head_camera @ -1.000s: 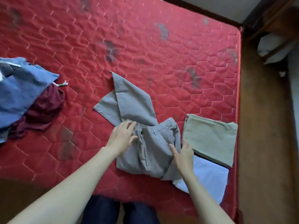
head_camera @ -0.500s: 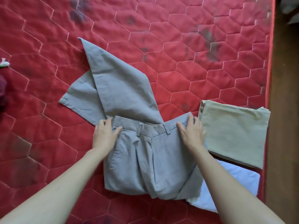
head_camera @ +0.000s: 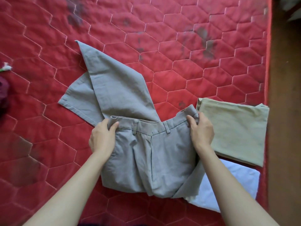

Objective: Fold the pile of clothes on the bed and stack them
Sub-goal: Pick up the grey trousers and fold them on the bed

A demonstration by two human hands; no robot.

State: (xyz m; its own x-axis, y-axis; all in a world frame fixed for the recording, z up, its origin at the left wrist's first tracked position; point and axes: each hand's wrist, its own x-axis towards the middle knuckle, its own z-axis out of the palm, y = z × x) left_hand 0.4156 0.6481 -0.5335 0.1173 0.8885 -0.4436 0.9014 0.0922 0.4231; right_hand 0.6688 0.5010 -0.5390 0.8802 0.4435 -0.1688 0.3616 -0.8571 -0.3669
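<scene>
both forearms enter from 6 o'clock. left hand (head_camera: pixel 102 137) now grips the left end of the waistband of the grey trousers (head_camera: pixel 146 157), thumb curled over the band; right hand (head_camera: pixel 201 131) pinches the right end, fabric bunched in the fingers. half a second ago both hands lay flat on the band; the right corner is now lifted. judgement: smoothing is over and the next fold, or a lift and shake-out, is starting. trousers lie at centre of the red bed (head_camera: pixel 179 46), legs doubled under and fanning toward 11 o'clock, not aligned. at 3 o'clock, just beside the right hand, a folded khaki garment (head_camera: pixel 232 129) sits on a white folded item (head_camera: pixel 228 190) near the bed edge; the trousers' lower right corner overlaps the white one. maroon cloth (head_camera: pixel 3 93) at 9 o'clock, unfolded.
</scene>
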